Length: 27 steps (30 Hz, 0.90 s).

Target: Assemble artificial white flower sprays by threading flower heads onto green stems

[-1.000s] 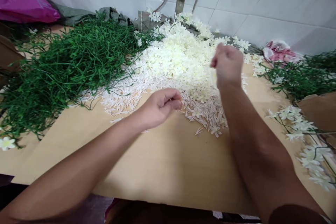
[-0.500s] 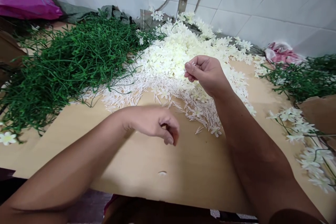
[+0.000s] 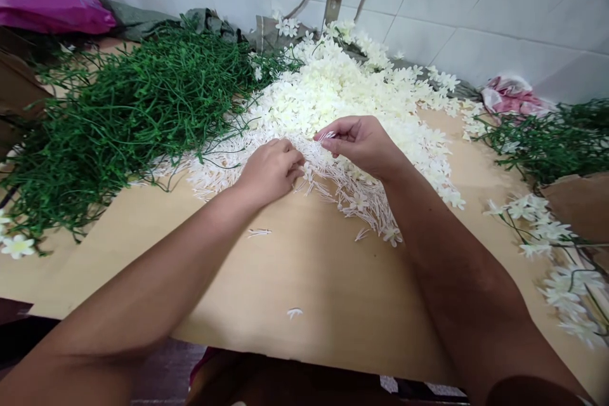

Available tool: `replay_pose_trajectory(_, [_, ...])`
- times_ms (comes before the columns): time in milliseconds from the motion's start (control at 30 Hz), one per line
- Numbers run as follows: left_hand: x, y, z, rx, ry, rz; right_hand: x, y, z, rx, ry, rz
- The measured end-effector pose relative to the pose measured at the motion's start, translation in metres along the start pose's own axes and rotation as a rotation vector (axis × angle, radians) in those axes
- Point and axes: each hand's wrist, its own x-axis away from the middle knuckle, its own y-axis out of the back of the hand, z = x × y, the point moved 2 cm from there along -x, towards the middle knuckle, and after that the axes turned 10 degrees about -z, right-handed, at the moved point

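My right hand (image 3: pixel 364 144) pinches a few thin white stamen-like sticks (image 3: pixel 327 136) between thumb and forefinger, above the front of the flower pile. To its left, my left hand (image 3: pixel 275 168) rests at the near edge of a heap of the same white sticks (image 3: pixel 228 158). Its fingers are bent and drawn together beside a small white flower (image 3: pixel 308 171); whatever is between the fingertips is hidden. Behind both hands rises a large mound of cream-white artificial flower heads (image 3: pixel 323 85).
Green plastic stems (image 3: pixel 143 101) lie heaped at left, with more green stems (image 3: pixel 556 139) at right. Finished-looking flower sprays (image 3: pixel 547 228) lie along the right side. A few loose sticks (image 3: pixel 259 232) are on the brown board (image 3: pixel 309 279). A tiled wall (image 3: pixel 457 6) stands behind.
My left hand has moved forward from over the bare board to the stick heap. My right hand has come slightly down and left, and the sticks in it now show plainly.
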Motion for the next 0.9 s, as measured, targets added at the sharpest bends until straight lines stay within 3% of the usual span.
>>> replay_pose_trajectory(133, [0.0, 0.001, 0.0, 0.063, 0.095, -0.025, 0.0, -0.005, -0.008, -0.057, -0.058, 0.021])
replay_pose_trajectory(267, [0.002, 0.003, 0.009, 0.271, 0.324, -0.167, 0.0, -0.009, -0.012, -0.18, -0.105, 0.013])
replay_pose_trajectory(367, [0.003, -0.001, 0.01, 0.427, 0.381, -0.225, 0.001, -0.014, -0.012, -0.221, -0.123, -0.001])
replay_pose_trajectory(700, [-0.003, -0.002, -0.004, 0.968, 0.554, -0.154, 0.001, -0.023, -0.014, -0.204, -0.076, -0.07])
replay_pose_trajectory(900, [-0.002, 0.002, -0.006, 1.054, 0.57, -0.102, 0.002, -0.026, -0.01, -0.136, -0.061, -0.071])
